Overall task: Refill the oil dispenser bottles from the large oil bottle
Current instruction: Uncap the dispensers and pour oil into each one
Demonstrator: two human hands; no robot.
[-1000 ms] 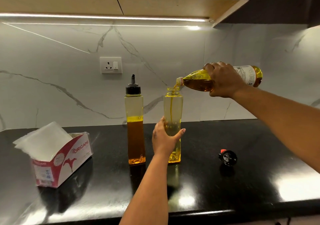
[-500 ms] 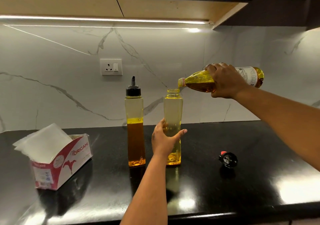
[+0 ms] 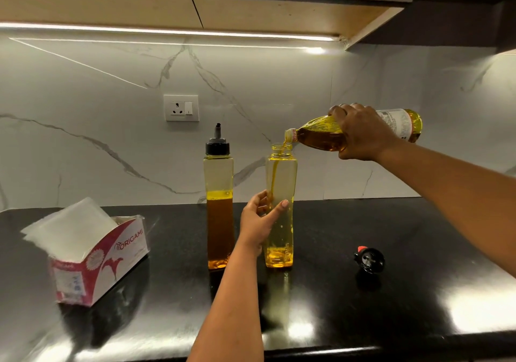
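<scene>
The right hand [image 3: 360, 135] is wrapped around the large oil bottle [image 3: 321, 135], tipping its mouth just above the open dispenser bottle [image 3: 280, 213] so a thin stream falls inside. The left hand [image 3: 258, 222] clasps that dispenser's middle, likely to steady it. Left of it stands the capped dispenser bottle [image 3: 219, 208]; right of it lies the loose cap [image 3: 369, 259].

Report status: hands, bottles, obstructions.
Left hand holds open dispenser bottle. Right hand tips large oil bottle, oil streaming in. Nothing obstructing.
</scene>
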